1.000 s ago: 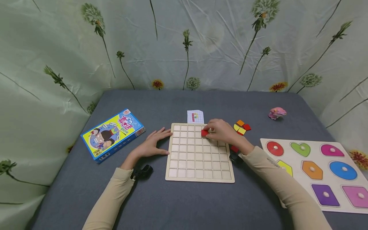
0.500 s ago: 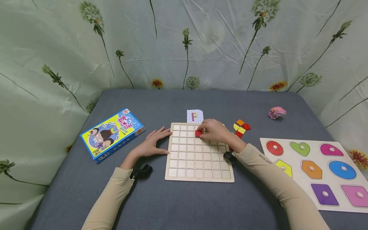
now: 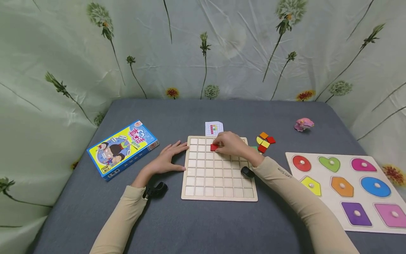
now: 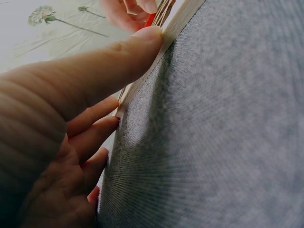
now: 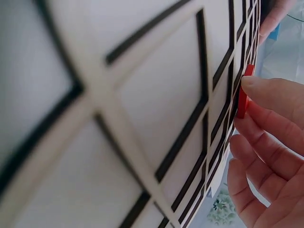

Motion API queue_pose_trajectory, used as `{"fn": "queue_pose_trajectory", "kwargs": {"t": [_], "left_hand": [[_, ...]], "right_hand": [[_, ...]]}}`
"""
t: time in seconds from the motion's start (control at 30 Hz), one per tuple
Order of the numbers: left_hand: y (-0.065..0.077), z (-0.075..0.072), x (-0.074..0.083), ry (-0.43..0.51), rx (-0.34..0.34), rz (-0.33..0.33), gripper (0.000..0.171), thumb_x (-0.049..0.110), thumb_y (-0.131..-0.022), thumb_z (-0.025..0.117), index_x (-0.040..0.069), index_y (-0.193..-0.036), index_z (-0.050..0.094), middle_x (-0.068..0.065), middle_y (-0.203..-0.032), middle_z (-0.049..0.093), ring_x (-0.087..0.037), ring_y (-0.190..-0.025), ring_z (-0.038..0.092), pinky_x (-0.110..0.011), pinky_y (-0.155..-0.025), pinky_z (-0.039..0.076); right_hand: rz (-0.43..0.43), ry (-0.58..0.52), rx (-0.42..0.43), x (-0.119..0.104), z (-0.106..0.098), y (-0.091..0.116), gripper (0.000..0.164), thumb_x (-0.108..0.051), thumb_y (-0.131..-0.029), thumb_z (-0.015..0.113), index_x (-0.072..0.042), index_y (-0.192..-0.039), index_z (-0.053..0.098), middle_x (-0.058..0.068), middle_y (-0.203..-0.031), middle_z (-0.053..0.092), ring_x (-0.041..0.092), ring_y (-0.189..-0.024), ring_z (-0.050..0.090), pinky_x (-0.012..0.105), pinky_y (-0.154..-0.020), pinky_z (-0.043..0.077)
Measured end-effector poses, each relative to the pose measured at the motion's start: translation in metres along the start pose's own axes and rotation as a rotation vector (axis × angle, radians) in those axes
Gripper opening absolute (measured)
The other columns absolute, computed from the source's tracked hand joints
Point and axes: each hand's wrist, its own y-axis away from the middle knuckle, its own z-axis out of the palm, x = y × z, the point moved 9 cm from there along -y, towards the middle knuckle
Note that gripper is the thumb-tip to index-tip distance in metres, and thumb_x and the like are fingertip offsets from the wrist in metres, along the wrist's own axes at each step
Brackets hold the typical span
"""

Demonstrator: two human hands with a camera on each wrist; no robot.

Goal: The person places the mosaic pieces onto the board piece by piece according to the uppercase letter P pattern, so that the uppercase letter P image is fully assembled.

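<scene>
A wooden grid board (image 3: 204,181) with rows of square recesses lies on the grey cloth. My right hand (image 3: 233,145) pinches a red square tile (image 3: 214,147) over the board's upper rows. In the right wrist view the tile (image 5: 245,92) is tilted between thumb and fingertips, at the grid's surface; whether it sits in a recess I cannot tell. Fingers spread, my left hand (image 3: 165,161) touches the board's left edge. The left wrist view shows its thumb (image 4: 118,59) against the wooden rim. Behind the board, partly covered by it, lies a card (image 3: 208,125) printed with a coloured grid pattern.
Right of the board lie several loose tiles, including an orange one (image 3: 264,135) and a green one (image 3: 255,148) partly hidden. A shape puzzle board (image 3: 323,208) is at the right, a pink toy figure (image 3: 303,124) behind it. A blue-yellow box (image 3: 123,150) lies left.
My right hand has slid left across the board with the red tile, about one column. A green tile now shows beside its wrist. The left hand has stayed at the edge.
</scene>
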Motion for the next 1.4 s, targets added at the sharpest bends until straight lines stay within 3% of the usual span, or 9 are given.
{"fn": "queue_pose_trajectory", "kwargs": {"t": [0.67, 1.0, 1.4], "left_hand": [[0.000, 0.004, -0.002, -0.004, -0.014, -0.012, 0.077, 0.026, -0.077, 0.076, 0.008, -0.143, 0.039, -0.014, -0.153, 0.033, -0.037, -0.146, 0.013, -0.058, -0.116, 0.003], [-0.002, 0.002, -0.002, 0.013, -0.016, -0.025, 0.078, 0.026, -0.077, 0.076, 0.009, -0.143, 0.038, -0.013, -0.153, 0.031, -0.036, -0.147, 0.011, -0.057, -0.116, 0.002], [-0.001, 0.001, -0.002, 0.005, -0.008, -0.023, 0.078, 0.026, -0.077, 0.077, 0.008, -0.143, 0.039, -0.014, -0.153, 0.031, -0.037, -0.146, 0.012, -0.057, -0.116, 0.002]], "right_hand": [[-0.037, -0.027, -0.001, -0.010, 0.008, -0.006, 0.021, -0.018, -0.082, 0.072, -0.008, -0.100, 0.073, 0.005, -0.088, 0.066, 0.013, -0.071, 0.054, 0.023, -0.064, 0.043], [-0.032, -0.034, -0.032, -0.012, 0.004, -0.009, 0.021, -0.017, -0.080, 0.073, -0.007, -0.099, 0.073, 0.007, -0.087, 0.066, 0.013, -0.071, 0.053, 0.020, -0.062, 0.041], [0.013, -0.060, -0.027, -0.004, -0.011, -0.002, 0.021, -0.010, -0.082, 0.066, -0.006, -0.102, 0.073, 0.009, -0.093, 0.068, 0.018, -0.078, 0.063, 0.025, -0.064, 0.049]]}}
